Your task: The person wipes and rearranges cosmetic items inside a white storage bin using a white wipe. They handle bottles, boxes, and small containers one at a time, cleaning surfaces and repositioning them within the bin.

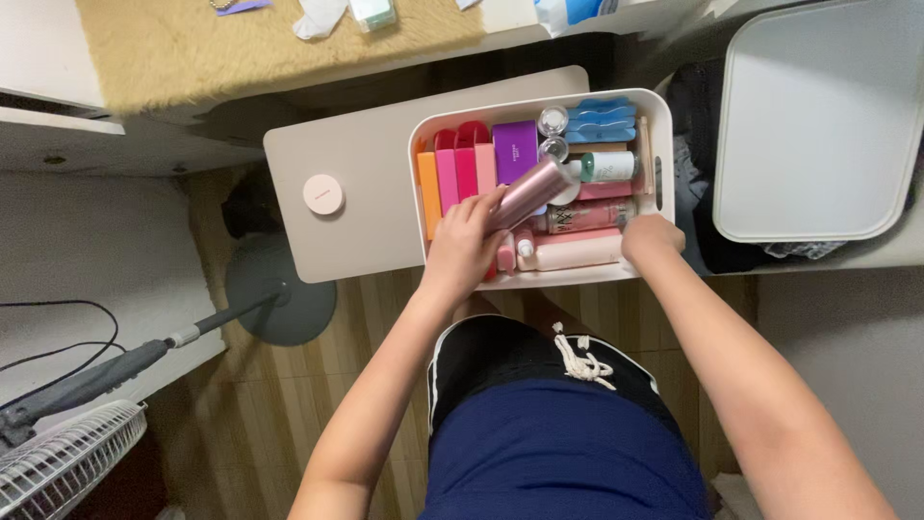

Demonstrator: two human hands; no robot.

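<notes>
Beige lid (366, 183) with round pink knob (323, 194) lying flat beneath and to the left of the bin. White storage bin (664, 135) resting on it, packed with cosmetics — flat boxes in orange, pink and red (452, 178) standing on edge at the left, purple box (515, 149) behind, blue packets (601, 120) at the far right corner, bottles laid flat along the near wall. Left hand (464, 243) over the bin's near left part, fingers wrapped around the lower end of a metallic pink tube (527, 193), tilted up to the right above the contents. Right hand (653, 236) at the near right corner, fingers curled down inside the rim — hold, if any, cannot be told.
</notes>
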